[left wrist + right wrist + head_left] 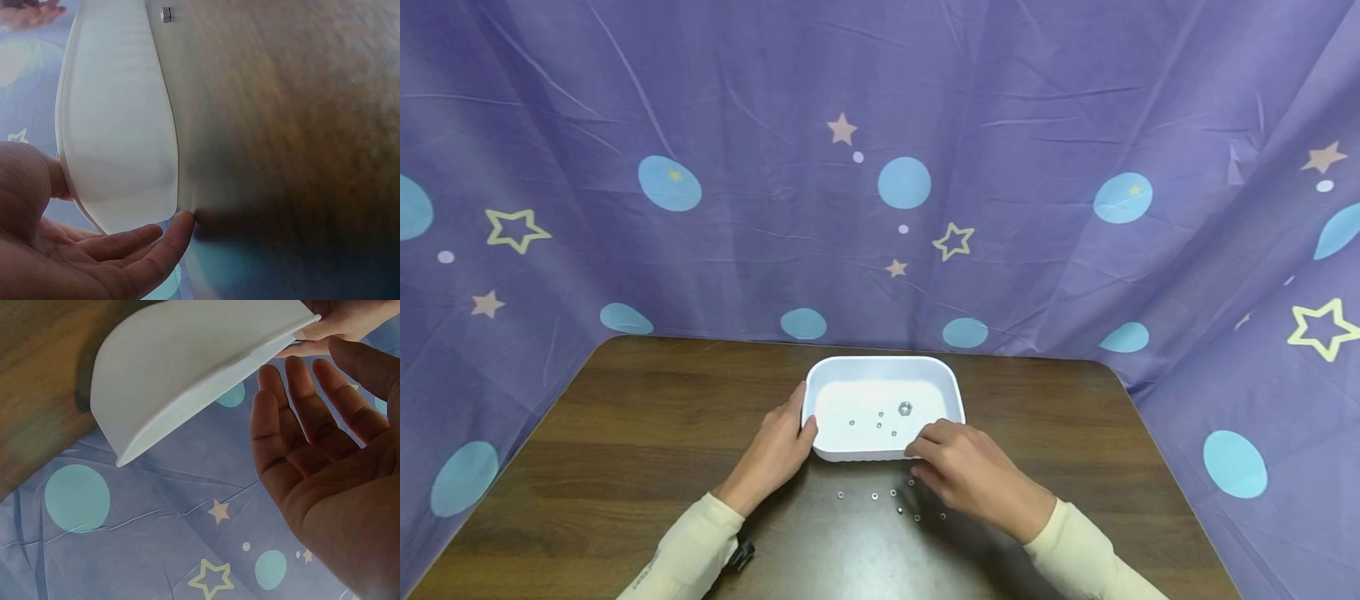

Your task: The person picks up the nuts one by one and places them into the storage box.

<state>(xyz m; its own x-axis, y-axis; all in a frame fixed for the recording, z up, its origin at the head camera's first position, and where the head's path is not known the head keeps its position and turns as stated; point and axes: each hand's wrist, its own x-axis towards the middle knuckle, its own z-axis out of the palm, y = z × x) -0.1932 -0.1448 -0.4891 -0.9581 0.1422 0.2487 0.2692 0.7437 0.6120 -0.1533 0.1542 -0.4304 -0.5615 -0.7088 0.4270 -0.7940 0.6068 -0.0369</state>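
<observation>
A white rectangular tray [850, 398] sits on the table, holding one large hex nut [906, 408] and several small nuts [881, 414]. My left hand [778, 442] grips the tray's left end, thumb over the rim and fingers against the outer wall, as the left wrist view shows. Above the tray's near right corner is my right hand [966, 467]. Its fingers [300, 394] are loosely bent and apart in the right wrist view, with nothing visible between them. Several more small nuts [875, 496] lie on the table in front of the tray, some close to the right hand.
The brown wooden table [685, 408] reaches back to a purple curtain [760, 250] patterned with stars and blue dots. The curtain also runs along both sides. A small black object [741, 556] shows beside the left sleeve.
</observation>
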